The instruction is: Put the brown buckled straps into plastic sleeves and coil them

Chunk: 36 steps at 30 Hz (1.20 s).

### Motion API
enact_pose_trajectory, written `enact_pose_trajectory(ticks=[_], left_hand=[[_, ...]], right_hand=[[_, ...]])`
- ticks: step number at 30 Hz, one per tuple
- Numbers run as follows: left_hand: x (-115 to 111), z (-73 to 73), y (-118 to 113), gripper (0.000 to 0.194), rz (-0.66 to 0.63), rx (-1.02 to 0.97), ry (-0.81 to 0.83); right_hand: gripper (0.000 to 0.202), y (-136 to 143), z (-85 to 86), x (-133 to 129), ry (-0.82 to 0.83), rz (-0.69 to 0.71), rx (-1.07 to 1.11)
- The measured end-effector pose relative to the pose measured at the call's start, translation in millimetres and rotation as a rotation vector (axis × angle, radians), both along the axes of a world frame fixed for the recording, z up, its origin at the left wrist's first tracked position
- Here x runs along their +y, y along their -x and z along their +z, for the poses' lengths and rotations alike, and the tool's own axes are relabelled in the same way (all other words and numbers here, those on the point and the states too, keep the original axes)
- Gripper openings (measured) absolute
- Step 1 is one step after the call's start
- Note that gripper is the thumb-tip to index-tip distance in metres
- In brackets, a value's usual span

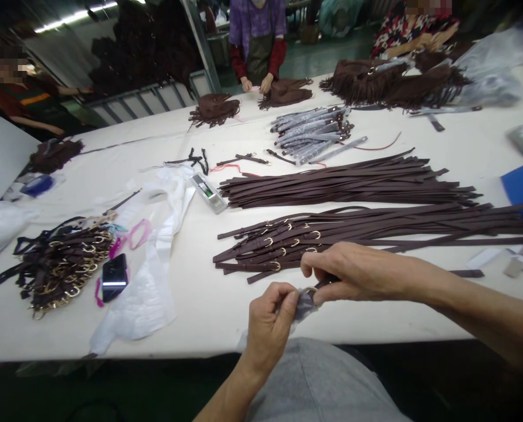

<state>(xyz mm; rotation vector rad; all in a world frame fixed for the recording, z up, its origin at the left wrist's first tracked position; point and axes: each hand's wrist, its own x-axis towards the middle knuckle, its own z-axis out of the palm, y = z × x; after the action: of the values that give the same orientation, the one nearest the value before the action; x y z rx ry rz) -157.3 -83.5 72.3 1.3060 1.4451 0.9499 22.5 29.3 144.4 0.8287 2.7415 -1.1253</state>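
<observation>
Near the table's front edge, my left hand (272,316) is closed on a small clear plastic sleeve (305,305). My right hand (338,272) pinches a dark brown strap (327,280) with a gold buckle (309,290), right beside the sleeve and touching it. How far the strap sits inside the sleeve cannot be made out. Just beyond my hands lies a row of brown straps with gold buckles (261,252). Behind them is a thick bundle of plain brown straps (345,184).
Plastic-wrapped straps (309,132) are piled farther back. At left lie gold-ringed strap pieces (63,258), a phone (114,276) and white plastic bags (151,275). A clear case (209,192) sits mid-table. Fringed brown bags (362,85) line the far side, where several people work.
</observation>
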Motion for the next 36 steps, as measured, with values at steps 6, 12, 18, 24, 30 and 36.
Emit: enact_pose_trajectory(ticks=[6, 12, 18, 24, 30, 36], left_hand=[[11, 11.8, -5, 0.019, 0.016, -0.008, -0.081], [27, 36.3, 7, 0.019, 0.043, -0.031, -0.167], [43, 59.4, 16, 0.019, 0.098, -0.155, -0.153], [57, 98.5, 29, 0.019, 0.116, -0.104, -0.316], [58, 136.4, 50, 0.022, 0.206, -0.061, -0.442], [58, 187.3, 55, 0.019, 0.196, 0.016, -0.641]], right_hand=[[0.025, 4, 2.8, 16, 0.045, 0.058, -0.033], [0.017, 16, 36.5, 30, 0.02, 0.113, -0.007], [0.024, 2, 73.3, 64, 0.157, 0.024, 0.018], [0.028, 5, 113.6, 71, 0.237, 0.065, 0.025], [0.032, -13, 151.5, 90, 0.106, -0.099, 0.083], [0.032, 21, 193.5, 67, 0.116, 0.002, 0.151]])
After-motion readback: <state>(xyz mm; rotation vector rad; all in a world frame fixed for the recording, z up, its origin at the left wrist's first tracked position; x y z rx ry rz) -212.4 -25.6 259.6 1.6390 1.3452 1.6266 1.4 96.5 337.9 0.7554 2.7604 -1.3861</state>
